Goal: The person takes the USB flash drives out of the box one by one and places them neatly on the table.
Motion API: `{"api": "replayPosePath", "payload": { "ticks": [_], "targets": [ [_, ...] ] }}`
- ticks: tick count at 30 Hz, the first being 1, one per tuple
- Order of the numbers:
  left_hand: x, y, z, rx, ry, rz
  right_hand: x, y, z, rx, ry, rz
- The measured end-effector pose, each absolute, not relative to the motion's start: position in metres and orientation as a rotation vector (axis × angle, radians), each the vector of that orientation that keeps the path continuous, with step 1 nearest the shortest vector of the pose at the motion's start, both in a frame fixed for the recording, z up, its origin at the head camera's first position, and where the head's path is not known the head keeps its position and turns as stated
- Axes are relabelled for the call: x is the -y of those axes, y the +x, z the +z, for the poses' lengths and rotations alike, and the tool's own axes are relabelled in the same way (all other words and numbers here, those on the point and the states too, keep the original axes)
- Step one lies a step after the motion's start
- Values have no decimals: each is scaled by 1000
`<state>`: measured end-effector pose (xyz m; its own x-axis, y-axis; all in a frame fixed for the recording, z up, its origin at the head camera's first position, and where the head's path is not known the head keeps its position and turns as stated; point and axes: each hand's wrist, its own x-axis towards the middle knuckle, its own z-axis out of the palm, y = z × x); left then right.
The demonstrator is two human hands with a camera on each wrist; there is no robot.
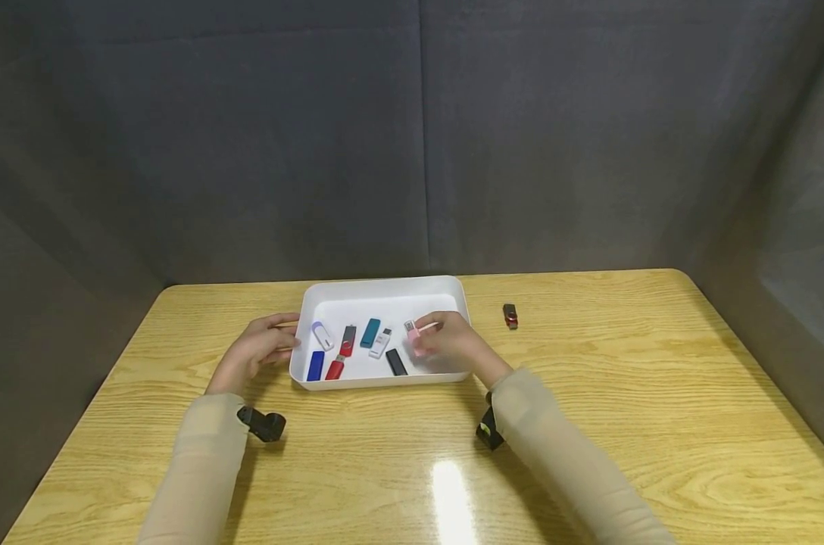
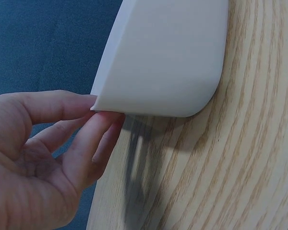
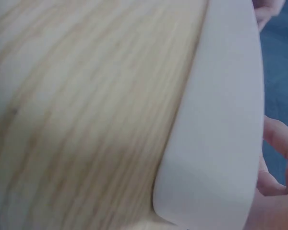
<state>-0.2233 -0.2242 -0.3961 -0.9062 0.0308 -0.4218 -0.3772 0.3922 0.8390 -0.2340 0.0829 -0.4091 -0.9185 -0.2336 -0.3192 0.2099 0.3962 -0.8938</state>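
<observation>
A white tray stands on the table with several USB sticks lying in it. At its left end my left hand pinches the rim; in the left wrist view thumb and fingers of the left hand meet at the tray's edge. Inside the right part of the tray, my right hand pinches a pink USB stick between thumb and fingers, its metal plug facing up and left. In the right wrist view the tray wall hides most of the right hand and the pink stick.
In the tray lie a blue stick, two red ones, a teal stick, a black one and two white ones. A black-and-red USB stick lies on the wooden table, right of the tray. Dark cloth hangs behind.
</observation>
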Motion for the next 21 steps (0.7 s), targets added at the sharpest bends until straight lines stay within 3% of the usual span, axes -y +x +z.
{"api": "replayPosePath", "payload": {
  "ticks": [21],
  "targets": [
    [225, -222, -396, -2289, -304, 1520, -99, -237, -392, -2297, 0, -1632]
  ]
}}
